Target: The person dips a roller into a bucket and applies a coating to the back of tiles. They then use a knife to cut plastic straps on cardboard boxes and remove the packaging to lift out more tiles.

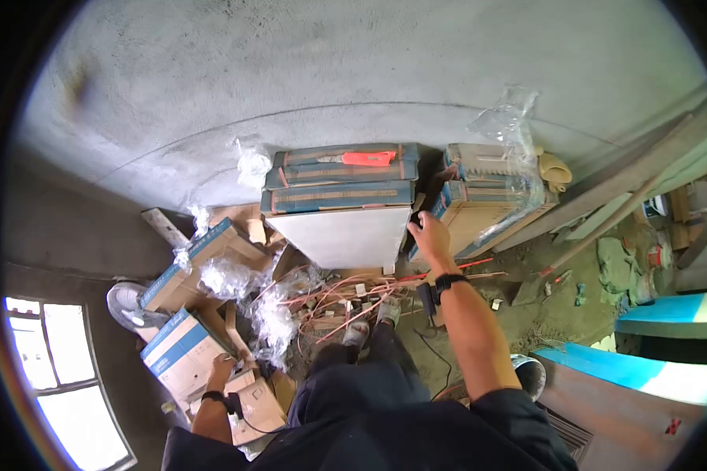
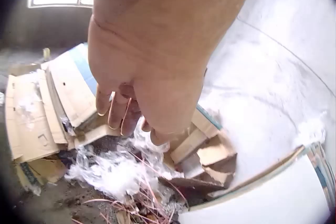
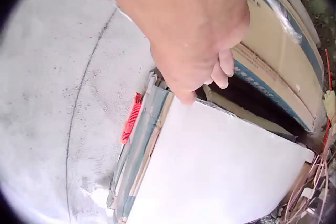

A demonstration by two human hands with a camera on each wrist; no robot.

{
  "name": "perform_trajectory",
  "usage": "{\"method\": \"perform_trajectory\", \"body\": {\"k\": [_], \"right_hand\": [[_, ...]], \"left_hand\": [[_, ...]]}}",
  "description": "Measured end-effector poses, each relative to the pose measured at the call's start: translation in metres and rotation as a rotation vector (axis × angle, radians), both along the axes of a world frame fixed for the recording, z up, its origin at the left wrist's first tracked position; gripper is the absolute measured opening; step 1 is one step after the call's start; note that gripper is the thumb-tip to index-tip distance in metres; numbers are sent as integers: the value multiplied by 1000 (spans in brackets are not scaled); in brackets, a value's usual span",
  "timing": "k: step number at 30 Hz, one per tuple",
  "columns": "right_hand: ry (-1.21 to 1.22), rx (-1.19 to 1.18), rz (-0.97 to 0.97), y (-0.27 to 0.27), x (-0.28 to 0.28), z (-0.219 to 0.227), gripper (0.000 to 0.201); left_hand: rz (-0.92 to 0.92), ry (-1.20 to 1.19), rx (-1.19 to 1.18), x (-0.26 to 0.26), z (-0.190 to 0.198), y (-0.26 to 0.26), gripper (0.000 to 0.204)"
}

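A large white tile [image 1: 342, 239] leans in front of blue-edged cartons [image 1: 342, 196] against the wall. My right hand [image 1: 432, 237] is at its upper right corner. In the right wrist view the thumb [image 3: 185, 96] overlaps the corner of the white tile [image 3: 210, 161], while the other fingers [image 3: 224, 71] hang loosely curled over the dark gap beside it. My left hand [image 1: 222, 370] is low on the left, near flattened cardboard boxes [image 1: 182, 353]. Its fingers [image 2: 116, 113] hang loose, with nothing seen between them in the left wrist view.
An orange-red utility knife [image 1: 365, 158] lies on top of the cartons. Another carton stack [image 1: 487, 208] stands to the right, with plastic film [image 1: 518, 188] over it. Crumpled clear plastic [image 1: 271, 322] and pinkish straps [image 1: 346, 302] litter the floor around my feet. A wooden plank [image 1: 628, 177] leans at right.
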State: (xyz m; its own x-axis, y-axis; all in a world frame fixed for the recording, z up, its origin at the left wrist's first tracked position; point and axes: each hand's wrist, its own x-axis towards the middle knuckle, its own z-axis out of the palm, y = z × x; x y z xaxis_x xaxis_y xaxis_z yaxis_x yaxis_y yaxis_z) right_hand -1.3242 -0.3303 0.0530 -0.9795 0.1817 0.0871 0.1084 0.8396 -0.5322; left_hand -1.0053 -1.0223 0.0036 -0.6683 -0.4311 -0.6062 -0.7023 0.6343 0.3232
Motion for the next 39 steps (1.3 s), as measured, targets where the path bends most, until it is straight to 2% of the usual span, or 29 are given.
{"method": "perform_trajectory", "body": {"k": [1, 2, 5, 7, 8, 9, 10, 11, 13, 14, 16, 17, 18, 19, 20, 21, 23, 24, 26, 27, 29, 30, 31, 32, 34, 36, 37, 38, 39], "right_hand": [[48, 23, 36, 1, -11, -13, 38], [12, 66, 48, 0, -20, -15, 35], [-26, 120, 102, -2, -33, -21, 28], [-40, 169, 144, -3, -33, -15, 23], [0, 156, 159, -1, -31, -18, 20], [40, 143, 171, -2, -27, -20, 17], [37, 143, 170, -6, -17, -19, 17], [31, 125, 255, -15, -3, -17, 15], [-80, 39, 414, -42, 31, -17, 8], [-15, -19, 492, -62, 54, -28, 7], [-212, -68, 625, -110, 92, -5, 8], [-224, -136, 646, -135, 110, 5, 9], [-240, -202, 669, -158, 129, 8, 10], [-320, -234, 686, -181, 146, 6, 11], [-316, -346, 712, -199, 161, 7, 13], [-309, -409, 734, -214, 174, 13, 14], [-345, -559, 791, -238, 195, 26, 13], [-363, -559, 794, -244, 201, 38, 13], [-437, -433, 990, -250, 199, 61, 14], [-443, -436, 998, -248, 201, 62, 14], [-286, -438, 635, -233, 198, 62, 22], [-317, -394, 547, -221, 191, 64, 35], [-344, -349, 460, -211, 183, 66, 52], [-333, -355, 477, -205, 177, 62, 52], [-222, -38, 556, -204, 172, 48, 85], [-288, 2, 611, -223, 162, 46, 93], [-363, 45, 665, -236, 156, 46, 102], [-356, 58, 609, -256, 150, 56, 89], [-345, 59, 622, -273, 147, 36, 89]], "left_hand": [[3, 83, -88, 25, 1, -20, 46], [29, 120, -113, 37, 30, -14, 46], [121, 111, -142, 67, 54, -8, 46], [128, 41, -125, 62, 66, 15, 46], [30, 69, -120, 54, 67, 27, 46], [-72, 97, -115, 42, 70, 40, 46], [-39, 109, -27, 19, 78, 63, 45], [-9, 121, 62, -11, 91, 92, 45], [-63, 259, 160, -54, 63, 118, 43], [-105, 270, 207, -80, 58, 140, 43], [-195, 216, 295, -133, 35, 176, 40], [-26, 126, 524, -151, 22, 195, 46], [137, 110, 789, -170, 54, 235, 52], [177, 36, 792, -184, 48, 254, 55], [338, -30, 896, -193, 56, 277, 55], [352, -45, 905, -193, 32, 281, 55], [184, -164, 1083, -187, -28, 283, 67], [199, -174, 1089, -176, -27, 285, 67], [-286, -159, 708, -162, -17, 286, 53], [-276, -161, 707, -153, -25, 273, 53], [-938, 122, 510, -130, -46, 240, 37], [-905, 338, 386, -114, -25, 224, 23], [-916, 62, 336, -123, 31, 221, 22], [-874, 22, 497, -131, 98, 212, 21], [-1054, 105, 467, -127, 159, 190, 22], [-1003, 1, 715, -141, 244, 180, 24], [-996, 9, 709, -142, 280, 170, 24], [-1024, 287, 807, -141, 312, 158, 23], [-1043, 571, 892, -142, 336, 146, 23]]}}
